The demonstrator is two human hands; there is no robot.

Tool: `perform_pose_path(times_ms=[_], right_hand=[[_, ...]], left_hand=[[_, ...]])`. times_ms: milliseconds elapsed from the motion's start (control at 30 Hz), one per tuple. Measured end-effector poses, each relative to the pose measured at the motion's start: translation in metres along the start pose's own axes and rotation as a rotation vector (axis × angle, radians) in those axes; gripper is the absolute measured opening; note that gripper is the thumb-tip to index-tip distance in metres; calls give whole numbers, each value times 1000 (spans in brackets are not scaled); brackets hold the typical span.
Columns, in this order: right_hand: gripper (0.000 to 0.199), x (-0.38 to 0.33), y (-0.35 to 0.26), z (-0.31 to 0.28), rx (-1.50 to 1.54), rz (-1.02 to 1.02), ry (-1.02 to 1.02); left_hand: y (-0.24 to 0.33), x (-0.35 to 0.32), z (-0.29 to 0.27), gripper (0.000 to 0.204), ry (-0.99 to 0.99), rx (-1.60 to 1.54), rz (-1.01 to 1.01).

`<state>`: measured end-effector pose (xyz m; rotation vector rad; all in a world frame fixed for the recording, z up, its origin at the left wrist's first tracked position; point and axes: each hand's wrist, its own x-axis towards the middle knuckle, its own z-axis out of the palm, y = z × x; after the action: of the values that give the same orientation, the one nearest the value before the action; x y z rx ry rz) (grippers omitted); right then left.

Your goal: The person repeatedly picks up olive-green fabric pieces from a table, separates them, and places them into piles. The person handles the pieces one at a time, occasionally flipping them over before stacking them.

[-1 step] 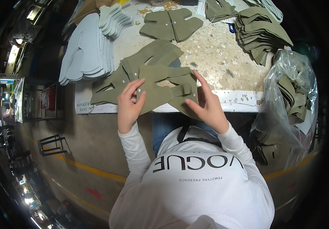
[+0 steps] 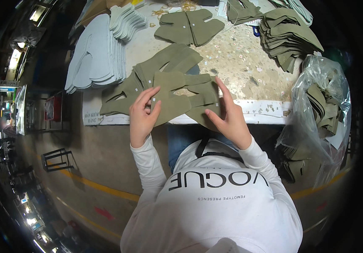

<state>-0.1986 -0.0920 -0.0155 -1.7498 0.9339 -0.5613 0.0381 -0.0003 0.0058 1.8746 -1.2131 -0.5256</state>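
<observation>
Olive strap (image 2: 201,100) lies flatter than before, its tip uncurled. Left hand (image 2: 143,111) and right hand (image 2: 233,116), open, frame the fabric piece (image 2: 171,105).

Along the front edge of the desk (image 2: 251,86), the nearest cut fabric piece (image 2: 169,107) overlaps a spread bundle of pieces (image 2: 123,93) reaching left and behind it. Farther left lies a tall stack (image 2: 89,57), with a smaller stack (image 2: 124,23) at its back right. Behind the middle sits a split pile (image 2: 168,33), rubber bands (image 2: 186,6) beyond it. A fanned stack (image 2: 286,31) lies back right; before it, a plastic bag (image 2: 322,63) contains more pieces (image 2: 325,107). Left of the desk, a stool frame (image 2: 54,152) is on the floor (image 2: 101,156).
</observation>
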Motion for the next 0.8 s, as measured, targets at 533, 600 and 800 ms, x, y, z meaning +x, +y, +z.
perform_pose_path(times_ms=[533,600,800], right_hand=[[60,-38,-47,-152,380,-162,130],[61,-39,-54,-154,383,-190,145],[62,-23,-59,-136,419,-171,-47]], left_hand=[[22,3,58,37,-186,-225,65],[20,-1,56,35,-160,-272,9],[17,-16,49,30,-97,-265,-94]])
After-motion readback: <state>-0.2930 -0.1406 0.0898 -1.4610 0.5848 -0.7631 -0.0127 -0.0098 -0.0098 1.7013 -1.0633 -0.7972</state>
